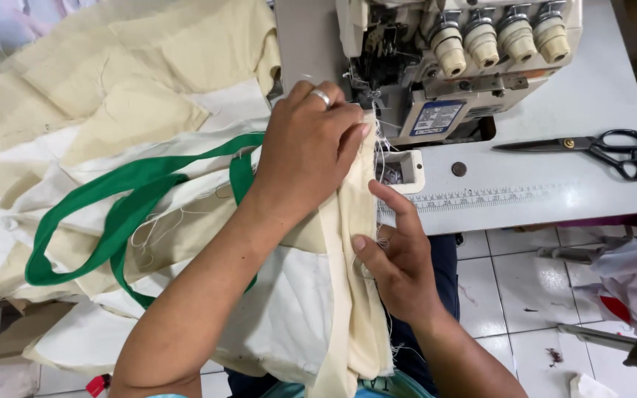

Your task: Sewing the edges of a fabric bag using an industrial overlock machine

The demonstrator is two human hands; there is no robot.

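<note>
Cream cotton cloth panels (112, 88), the biggest thing in view, spread in a heap across the left of the white sewing table (591, 96), with a green fabric strap (105, 214) looping over them. Next in size, the cream industrial overlock machine (451, 66) stands at the table's far middle, four thread-tension knobs along its top. At its foot, the folded cream seam edge (359, 243) runs toward the person. The left hand (311, 147), a ring on one finger, lies flat and open on the cloth, fingertips pressing the seam edge by the needle. The right hand (399, 258) is loosely open, thumb and forefinger touching the same edge from the side. Black-handled steel scissors (591, 145) lie well apart on the table's right. White floor tiles (510, 295) show below.
</note>
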